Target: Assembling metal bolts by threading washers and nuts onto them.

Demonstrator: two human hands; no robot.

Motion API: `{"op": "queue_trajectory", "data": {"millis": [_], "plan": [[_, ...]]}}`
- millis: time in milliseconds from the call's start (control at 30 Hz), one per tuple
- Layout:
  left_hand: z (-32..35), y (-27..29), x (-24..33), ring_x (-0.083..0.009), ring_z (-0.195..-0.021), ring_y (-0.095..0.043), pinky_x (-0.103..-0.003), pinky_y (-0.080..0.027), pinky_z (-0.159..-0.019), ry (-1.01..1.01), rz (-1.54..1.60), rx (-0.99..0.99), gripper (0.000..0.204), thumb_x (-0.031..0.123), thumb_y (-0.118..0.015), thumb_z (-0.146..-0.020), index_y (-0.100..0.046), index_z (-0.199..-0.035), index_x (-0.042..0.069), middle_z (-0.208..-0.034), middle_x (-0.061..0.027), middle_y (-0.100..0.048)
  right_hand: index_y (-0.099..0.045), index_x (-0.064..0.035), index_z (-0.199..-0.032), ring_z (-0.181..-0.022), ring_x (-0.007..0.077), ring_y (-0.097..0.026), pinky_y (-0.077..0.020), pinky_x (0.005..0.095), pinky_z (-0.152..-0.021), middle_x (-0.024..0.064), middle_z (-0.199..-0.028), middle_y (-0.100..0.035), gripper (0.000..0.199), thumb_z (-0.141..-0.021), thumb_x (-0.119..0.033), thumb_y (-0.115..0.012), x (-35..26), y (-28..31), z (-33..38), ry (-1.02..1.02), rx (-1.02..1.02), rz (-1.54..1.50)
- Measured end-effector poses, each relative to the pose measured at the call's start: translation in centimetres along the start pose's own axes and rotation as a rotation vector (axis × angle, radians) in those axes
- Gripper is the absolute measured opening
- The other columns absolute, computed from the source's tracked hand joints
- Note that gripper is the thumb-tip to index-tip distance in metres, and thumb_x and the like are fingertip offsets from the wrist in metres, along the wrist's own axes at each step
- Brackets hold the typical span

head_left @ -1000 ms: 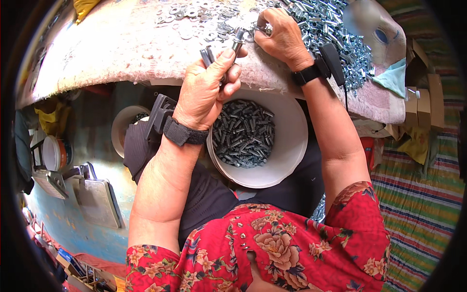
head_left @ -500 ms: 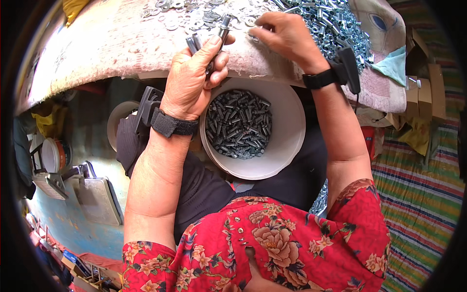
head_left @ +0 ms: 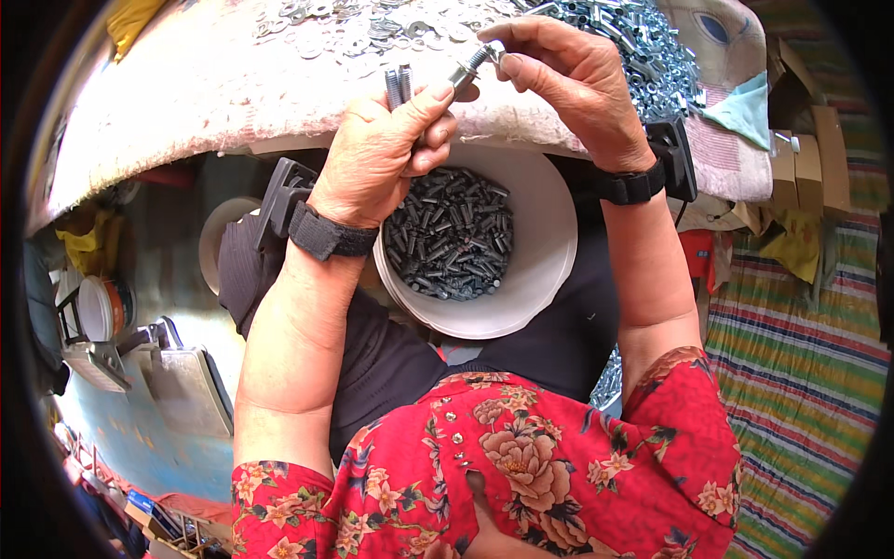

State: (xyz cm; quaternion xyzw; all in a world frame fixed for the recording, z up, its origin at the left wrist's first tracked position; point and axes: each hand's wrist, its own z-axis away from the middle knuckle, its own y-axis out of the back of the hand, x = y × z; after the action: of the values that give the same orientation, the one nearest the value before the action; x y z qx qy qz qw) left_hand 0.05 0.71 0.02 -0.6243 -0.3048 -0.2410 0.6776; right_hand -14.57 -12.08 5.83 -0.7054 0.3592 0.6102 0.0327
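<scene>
My left hand (head_left: 386,154) is closed around a few threaded metal bolts. Two bolt ends (head_left: 399,86) stick up side by side above its fingers. Between thumb and forefinger it pinches another bolt (head_left: 464,74), whose threaded end slants up to the right. At that tip my right hand (head_left: 577,84) holds a small shiny washer (head_left: 494,50) between thumb and fingertips. The washer touches the thread or sits around it; I cannot tell which. Loose flat washers (head_left: 391,33) lie on the cloth-covered table beyond the hands.
Below the hands, between my knees, a white bucket (head_left: 545,252) holds many dark bolts (head_left: 452,233). Shiny metal sleeves (head_left: 643,56) are heaped at the table's right, beside a light blue cloth (head_left: 742,110). Cardboard boxes (head_left: 808,172) stand right of the table (head_left: 214,102).
My right hand has come up from the loose washers with one washer and brought it to the bolt tip. My left hand has shifted slightly right and tilted its bolt toward the right hand.
</scene>
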Motion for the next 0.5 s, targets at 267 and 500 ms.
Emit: {"op": "queue_trajectory", "data": {"millis": [267,500], "plan": [[-0.3,-1.1,-0.1,-0.0024,-0.059,-0.040,-0.014,-0.032,-0.042,0.076,-0.060,-0.121,0.022,0.012,-0.055,-0.089,-0.053,-0.106,-0.002,-0.096,-0.0088,-0.060,-0.064,-0.0011,-0.104,-0.085,0.0069,-0.058,-0.0473,0.0205,-0.075,0.0019,-0.089,-0.065,0.023,-0.081,-0.002,-0.061,-0.6,1.0,2.2,0.070,0.085,0.027],[-0.5,-1.9,-1.2,-0.0027,-0.050,-0.038,-0.016,-0.028,-0.040,0.084,-0.112,-0.130,0.021,0.017,-0.058,-0.088,-0.061,-0.093,-0.003,-0.061,0.0027,-0.046,-0.063,-0.0011,-0.105,-0.083,0.0062,-0.058,-0.0472,0.0209,-0.075,0.0015,-0.090,-0.064,0.023,-0.082,-0.001,-0.060,-1.2,1.4,4.0,-0.048,0.073,0.026]]}}
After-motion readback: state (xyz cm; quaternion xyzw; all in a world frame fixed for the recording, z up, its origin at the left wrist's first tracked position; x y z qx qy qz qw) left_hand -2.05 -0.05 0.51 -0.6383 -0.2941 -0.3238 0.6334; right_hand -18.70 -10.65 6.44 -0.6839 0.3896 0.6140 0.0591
